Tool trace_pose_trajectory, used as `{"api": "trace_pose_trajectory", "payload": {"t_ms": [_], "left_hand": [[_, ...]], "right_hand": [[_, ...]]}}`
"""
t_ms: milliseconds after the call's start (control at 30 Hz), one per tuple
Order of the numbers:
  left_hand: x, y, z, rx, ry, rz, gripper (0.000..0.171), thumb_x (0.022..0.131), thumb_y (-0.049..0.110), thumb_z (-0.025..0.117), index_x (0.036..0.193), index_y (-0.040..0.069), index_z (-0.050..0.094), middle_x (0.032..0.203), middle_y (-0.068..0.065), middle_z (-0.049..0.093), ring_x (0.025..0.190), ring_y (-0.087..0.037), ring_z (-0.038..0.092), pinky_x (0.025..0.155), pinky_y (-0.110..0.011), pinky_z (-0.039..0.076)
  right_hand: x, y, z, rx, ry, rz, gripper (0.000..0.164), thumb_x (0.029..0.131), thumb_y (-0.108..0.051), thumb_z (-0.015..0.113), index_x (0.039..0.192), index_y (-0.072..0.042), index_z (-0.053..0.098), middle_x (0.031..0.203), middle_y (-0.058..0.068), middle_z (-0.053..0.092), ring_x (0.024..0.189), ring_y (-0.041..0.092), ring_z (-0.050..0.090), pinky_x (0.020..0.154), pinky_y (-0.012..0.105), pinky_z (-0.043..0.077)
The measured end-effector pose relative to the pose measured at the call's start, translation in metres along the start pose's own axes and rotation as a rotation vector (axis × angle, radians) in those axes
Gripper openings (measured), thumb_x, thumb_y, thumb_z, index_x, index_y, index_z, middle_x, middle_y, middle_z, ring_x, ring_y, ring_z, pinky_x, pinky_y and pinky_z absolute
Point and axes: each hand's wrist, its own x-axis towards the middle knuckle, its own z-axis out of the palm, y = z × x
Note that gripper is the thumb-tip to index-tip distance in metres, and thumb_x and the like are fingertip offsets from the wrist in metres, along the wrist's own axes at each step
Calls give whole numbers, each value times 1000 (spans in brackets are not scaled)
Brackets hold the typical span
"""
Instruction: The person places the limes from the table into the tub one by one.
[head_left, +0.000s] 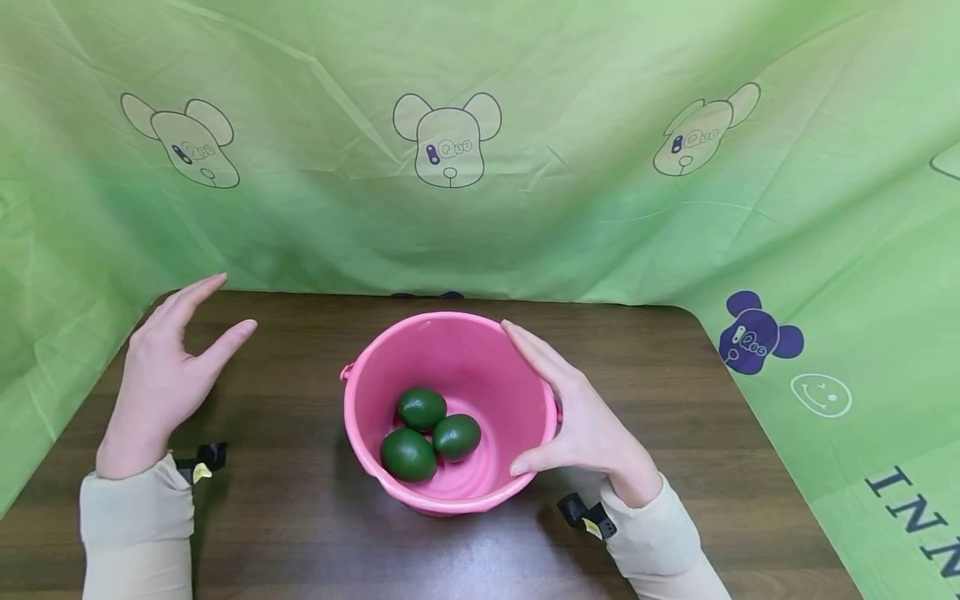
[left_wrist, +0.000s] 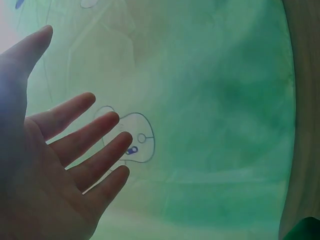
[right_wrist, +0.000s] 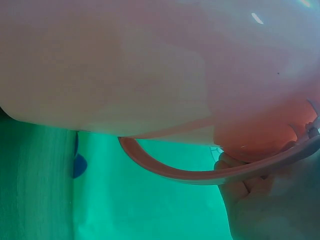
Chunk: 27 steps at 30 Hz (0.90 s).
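On the table stands a pink bucket (head_left: 517, 358), its open top facing up. Inside, three dark green avocados (head_left: 408, 455) lie together at the bottom left. My right hand (head_left: 588, 425) grips the bucket's right side, fingertips along the far rim and thumb at the near rim. In the right wrist view, the bucket's curved handle (right_wrist: 185, 175) passes in front of that hand (right_wrist: 270, 200), hiding part of its fingers. To the left of the bucket my left hand (head_left: 161, 371) is raised over the table, fingers apart and holding nothing; its palm (left_wrist: 50, 185) shows in the left wrist view.
The dark wooden table (head_left: 300, 533) has a green curtain (head_left: 315, 208) printed with bear heads behind it and at both sides. Small black wrist cameras (head_left: 212, 455) sit at both cuffs. A dark green rounded thing (left_wrist: 305, 231), kind unclear, enters the left wrist view's corner.
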Motion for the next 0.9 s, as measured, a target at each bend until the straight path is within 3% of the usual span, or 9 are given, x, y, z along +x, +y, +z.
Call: {"api": "trace_pose_trajectory", "payload": {"t_ms": [267,900], "left_hand": [[0,-15,-4,6,-29,-83,63,96,34,73,153,21,50,153,-6,48,141,-36,40,112,-61,28],[-4,-51,-20,57,-158,-271,72,103,47,57,160,9,34,160,-23,32,145,-47,26,110,-69,22]], "right_hand": [[0,0,0,4,-2,8,131,59,-64,93,162,-13,28,164,5,29,146,27,31,113,35,34],[0,1,0,8,-1,13,130,60,-62,93,162,-14,29,164,6,29,147,27,31,113,35,34]]}}
